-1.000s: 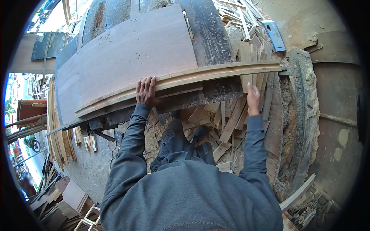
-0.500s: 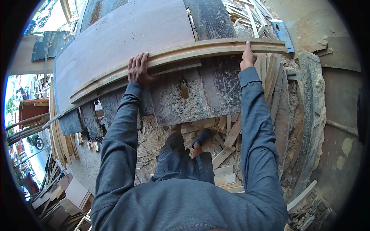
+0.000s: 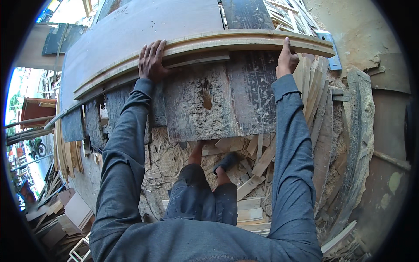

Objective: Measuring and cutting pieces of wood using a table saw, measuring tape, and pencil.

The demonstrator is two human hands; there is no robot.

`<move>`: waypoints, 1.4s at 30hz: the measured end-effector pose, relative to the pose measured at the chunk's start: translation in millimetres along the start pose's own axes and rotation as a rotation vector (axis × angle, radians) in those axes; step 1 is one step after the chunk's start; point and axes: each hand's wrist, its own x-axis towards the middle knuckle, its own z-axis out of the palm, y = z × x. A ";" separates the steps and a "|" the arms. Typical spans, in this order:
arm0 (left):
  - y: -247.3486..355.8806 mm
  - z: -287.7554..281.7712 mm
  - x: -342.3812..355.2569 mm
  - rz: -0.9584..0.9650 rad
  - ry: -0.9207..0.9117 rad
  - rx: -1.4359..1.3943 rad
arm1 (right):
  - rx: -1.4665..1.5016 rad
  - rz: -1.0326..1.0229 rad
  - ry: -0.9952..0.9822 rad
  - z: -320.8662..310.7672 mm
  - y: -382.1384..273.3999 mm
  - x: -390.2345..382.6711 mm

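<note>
— Two hands on one long pale plank (image 3: pixel 209 43), and it's lying along the near edge of the worn bench (image 3: pixel 205 100)!
— Left hand (image 3: pixel 151 61) spread flat, fingers wide, pressing down on it.
— Right hand (image 3: pixel 286 59) narrower, thumb up against the plank's edge near its end.
— Rough stuff below: pitted, grey bench top, a dark hole in it.
— Smooth brown sheet (image 3: pixel 144 30) behind, offcuts (image 3: pixel 253 161) and sawdust on the floor.

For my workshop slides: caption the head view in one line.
Both hands, left hand and right hand, press on long wooden strips lying along a worn workbench, offcuts below.
</note>
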 end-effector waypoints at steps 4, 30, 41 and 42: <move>-0.6 4.8 -5.1 0.010 0.070 0.058 | -0.057 0.028 -0.025 -0.7 4.7 1.0; -4.5 8.1 -8.5 0.024 0.084 0.016 | 0.141 -0.008 -0.015 -1.0 -2.6 -6.6; 3.3 -1.0 -4.4 0.022 0.091 0.019 | 0.127 -0.040 -0.034 -2.6 0.0 -7.0; 3.9 -2.7 -3.3 0.012 0.087 0.021 | 0.124 -0.031 -0.022 -1.9 -1.1 -7.2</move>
